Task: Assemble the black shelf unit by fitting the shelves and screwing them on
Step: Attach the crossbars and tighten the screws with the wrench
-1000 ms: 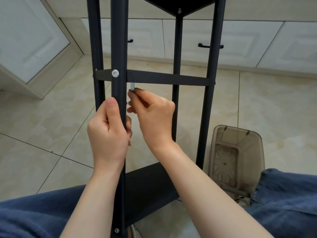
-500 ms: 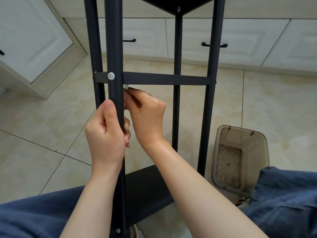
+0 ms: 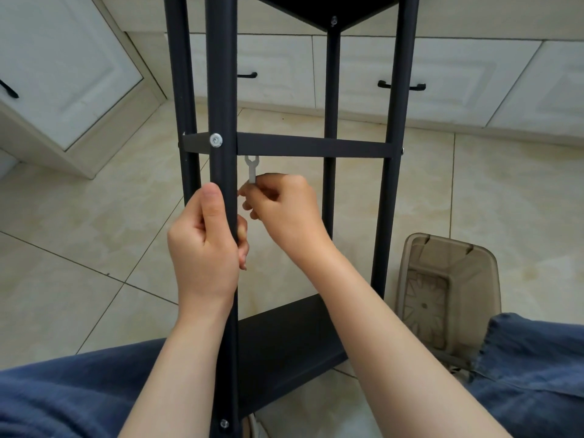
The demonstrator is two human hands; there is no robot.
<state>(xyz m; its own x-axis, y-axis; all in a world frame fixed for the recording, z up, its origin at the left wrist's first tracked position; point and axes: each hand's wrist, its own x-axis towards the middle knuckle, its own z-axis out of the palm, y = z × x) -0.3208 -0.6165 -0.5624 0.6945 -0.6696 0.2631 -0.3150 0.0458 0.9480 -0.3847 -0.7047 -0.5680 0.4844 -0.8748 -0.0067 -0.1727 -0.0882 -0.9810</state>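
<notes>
While one hand alone steadies it, the shelf unit: it could twist or tip if that grip slackens during tightening. It's black, matt and slim-posted, and it rises between the person's legs over the tiled floor; its feet are out of view.
Lower shelf: it sits close to the lap, so a knee nudge could rack the frame. It's a flat dark panel, apparently seated between the posts.
Middle shelf: this is the one in play! It may sit crooked if its fixings are drawn up unevenly. Only a thin black edge shows, spanning the posts.
Near post: a smooth round tube, so it's likely slippery and could turn in the palm.
Left hand: the fingers are wrapped around the near post below the middle shelf, thumb up the front.
Right hand: the fingers pinch the lower end of the wrench, a light hold that could easily let it drop.
Wrench: tiny, flat and silver, with its forked head up just under the middle shelf's edge and right of the post. I judge it's not seated on anything, so it could slip and scratch the paint.
Screw: a shiny head on the post at shelf height, which may spin if nothing holds it from behind.
</notes>
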